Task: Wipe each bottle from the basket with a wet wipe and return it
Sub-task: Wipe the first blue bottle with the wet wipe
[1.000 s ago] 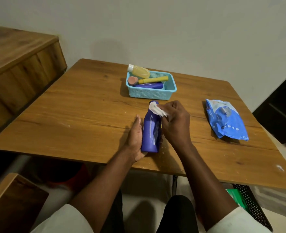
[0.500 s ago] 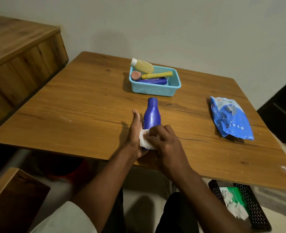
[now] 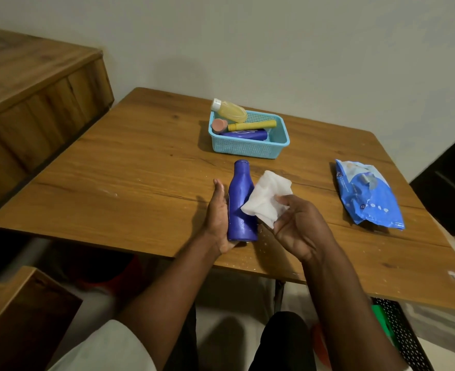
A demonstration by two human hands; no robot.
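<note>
Wooden table [image 3: 140, 183]: my left hand [image 3: 218, 212] cradles the blue plastic bottle [image 3: 241, 207]; right hand [image 3: 298, 226] pinches the white wet wipe [image 3: 266, 199] beside it, mid-wipe; next, I judge, return it to the basket.

Person, seen from own head: two bare forearms, left hand [image 3: 219, 219] and right hand [image 3: 298, 231] uncovered, no rings, watch or bands visible. Short white sleeves: left sleeve [image 3: 106, 349] a broad pale fold at the lower edge; the right sleeve is not clearly seen. Dark, near-black trousers [image 3: 282, 341] over both knees; fabric plain, no markings legible
</note>
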